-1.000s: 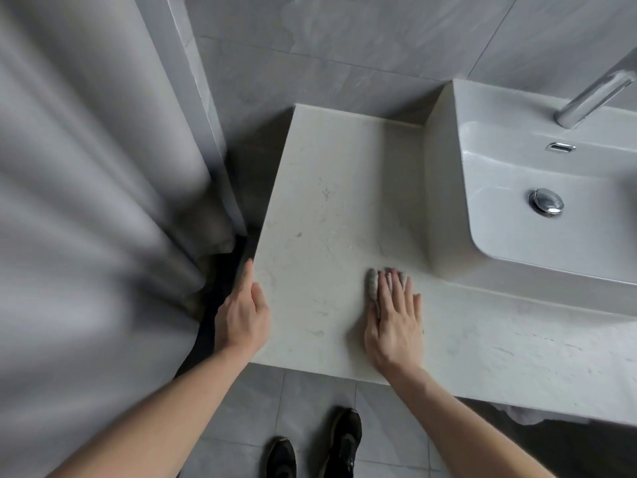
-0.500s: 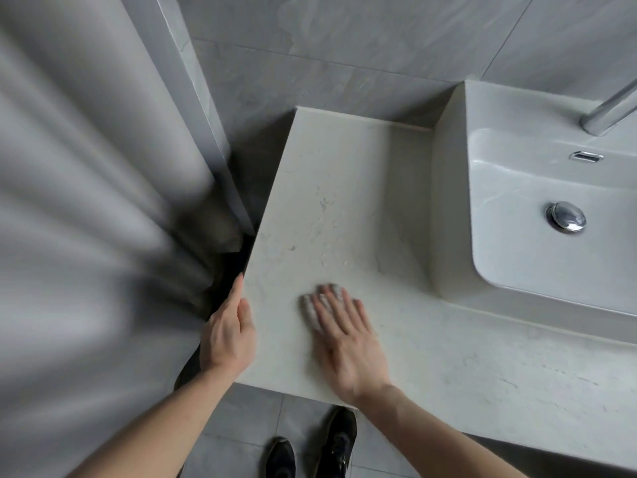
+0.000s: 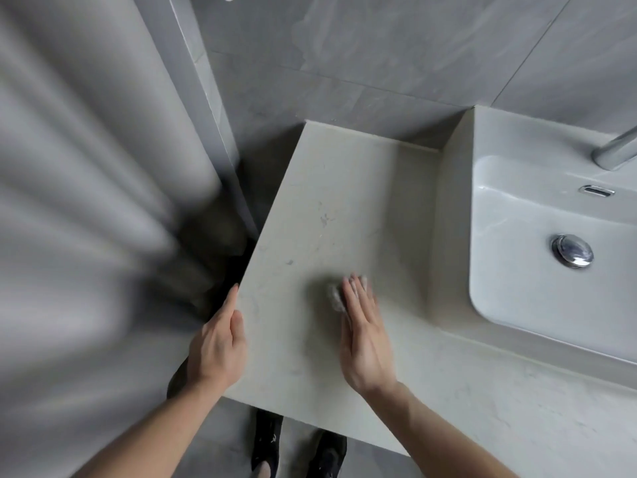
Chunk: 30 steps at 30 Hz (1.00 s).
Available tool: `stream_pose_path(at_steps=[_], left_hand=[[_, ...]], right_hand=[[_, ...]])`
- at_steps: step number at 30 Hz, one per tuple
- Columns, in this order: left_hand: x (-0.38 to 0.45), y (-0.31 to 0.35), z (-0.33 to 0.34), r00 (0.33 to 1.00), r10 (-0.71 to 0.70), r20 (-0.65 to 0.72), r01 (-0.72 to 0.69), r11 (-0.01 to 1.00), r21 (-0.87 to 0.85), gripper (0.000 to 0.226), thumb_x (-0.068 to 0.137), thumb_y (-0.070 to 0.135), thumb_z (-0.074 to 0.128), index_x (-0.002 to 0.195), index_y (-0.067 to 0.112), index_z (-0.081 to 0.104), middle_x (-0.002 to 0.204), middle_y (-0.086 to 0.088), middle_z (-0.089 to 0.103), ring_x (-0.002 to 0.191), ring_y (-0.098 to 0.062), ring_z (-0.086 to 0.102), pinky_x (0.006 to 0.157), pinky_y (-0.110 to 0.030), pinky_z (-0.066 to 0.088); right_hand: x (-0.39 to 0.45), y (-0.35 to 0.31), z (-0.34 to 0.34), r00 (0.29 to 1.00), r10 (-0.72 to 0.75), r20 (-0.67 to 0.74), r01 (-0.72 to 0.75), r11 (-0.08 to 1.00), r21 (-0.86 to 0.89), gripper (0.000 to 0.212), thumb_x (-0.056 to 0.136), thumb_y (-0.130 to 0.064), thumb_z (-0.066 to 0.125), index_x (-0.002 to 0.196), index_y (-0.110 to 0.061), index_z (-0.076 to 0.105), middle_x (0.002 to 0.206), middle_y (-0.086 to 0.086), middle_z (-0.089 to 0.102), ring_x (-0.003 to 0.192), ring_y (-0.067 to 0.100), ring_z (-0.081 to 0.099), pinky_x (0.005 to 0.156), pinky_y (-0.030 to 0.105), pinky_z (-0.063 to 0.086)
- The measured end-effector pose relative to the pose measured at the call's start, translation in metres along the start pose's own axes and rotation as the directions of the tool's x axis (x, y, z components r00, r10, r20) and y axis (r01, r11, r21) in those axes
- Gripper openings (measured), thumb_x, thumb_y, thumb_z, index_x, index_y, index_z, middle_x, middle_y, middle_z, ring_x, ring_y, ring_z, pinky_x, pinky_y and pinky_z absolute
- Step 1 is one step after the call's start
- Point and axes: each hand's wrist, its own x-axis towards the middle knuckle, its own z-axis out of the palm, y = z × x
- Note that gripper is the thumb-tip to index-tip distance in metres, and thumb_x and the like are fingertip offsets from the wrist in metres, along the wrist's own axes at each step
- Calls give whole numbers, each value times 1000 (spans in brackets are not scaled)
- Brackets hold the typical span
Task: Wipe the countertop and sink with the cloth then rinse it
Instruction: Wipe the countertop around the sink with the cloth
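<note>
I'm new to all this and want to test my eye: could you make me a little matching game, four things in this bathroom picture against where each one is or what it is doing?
Things:
1. left hand
2. right hand
3. cloth
4. drain plug

Places or states:
A. in the floor of the sink basin
B. gripping the left edge of the countertop
C. flat, palm down, pressing on the cloth
D. bunched under fingertips, on the countertop

Pairs: 1-B, 2-C, 3-D, 4-A
</note>
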Motion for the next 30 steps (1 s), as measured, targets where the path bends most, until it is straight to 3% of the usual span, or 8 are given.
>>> stream_pose_path(at_steps=[3, 7, 10, 13, 18, 21, 24, 30], left_hand=[[1, -2, 1, 999, 36, -22, -36, 999, 15, 50, 106, 31, 33, 156, 34, 34, 147, 0, 57, 118, -36, 62, 88, -41, 50], [0, -2, 1, 992, 109, -56, -107, 994, 30, 56, 100, 36, 28, 155, 29, 39, 147, 0, 57, 116, -34, 64, 86, -39, 52], [2, -1, 1, 994, 99, -55, -97, 994, 44, 53, 103, 32, 29, 155, 29, 37, 146, -1, 58, 116, -35, 64, 86, -40, 51], [2, -1, 1, 998, 63, -32, -62, 997, 41, 51, 106, 26, 34, 157, 30, 34, 148, -1, 56, 120, -35, 61, 89, -40, 49], [0, 3, -1, 1000, 28, 10, -28, 999, 33, 53, 106, 29, 31, 159, 32, 27, 155, 2, 48, 127, -33, 58, 95, -42, 48], [-2, 5, -4, 999, 32, 23, -33, 998, 44, 54, 106, 32, 30, 159, 33, 24, 157, 3, 45, 127, -33, 58, 94, -42, 49], [-3, 8, -5, 999, 40, 26, -42, 998, 49, 56, 104, 38, 25, 160, 32, 24, 157, 1, 46, 126, -33, 59, 95, -42, 51], [-2, 5, -5, 997, 76, -3, -76, 996, 51, 62, 98, 44, 22, 157, 29, 33, 152, 2, 52, 117, -33, 65, 86, -40, 54]], right_hand=[[52, -41, 33, 990, -73, 122, 74, 997, -8, 67, 99, -3, 44, 163, -16, 26, 171, 2, 16, 160, 21, 1, 130, 42, 8], [80, -66, 70, 930, -172, 324, 249, 945, -213, 62, 106, -24, 35, 165, -21, 16, 173, 1, 4, 159, 24, -12, 129, 49, -2], [70, -52, 63, 926, -196, 323, 292, 914, -281, 58, 110, -38, 26, 165, -24, 13, 173, -2, 1, 159, 22, -15, 129, 49, -4], [48, -13, 28, 963, -131, 237, 207, 921, -331, 59, 109, -41, 30, 165, -26, 16, 173, -1, 7, 160, 22, -7, 129, 49, 2], [4, 57, -41, 994, 108, 37, -83, 908, -410, 57, 104, -32, 31, 160, -19, 34, 167, 8, 32, 158, 32, 19, 126, 50, 21], [1, 59, -37, 978, 208, -4, -193, 902, -387, 59, 104, -30, 27, 160, -12, 35, 168, 10, 29, 158, 30, 17, 127, 45, 18], [28, 33, -11, 951, 291, -103, -309, 891, -332, 61, 101, -31, 30, 159, -12, 36, 167, 9, 30, 157, 33, 18, 127, 48, 16], [85, -51, 54, 983, 61, 171, 4, 933, -359, 72, 98, -37, 31, 165, -18, 15, 173, 6, 6, 159, 35, -3, 126, 56, 5]])
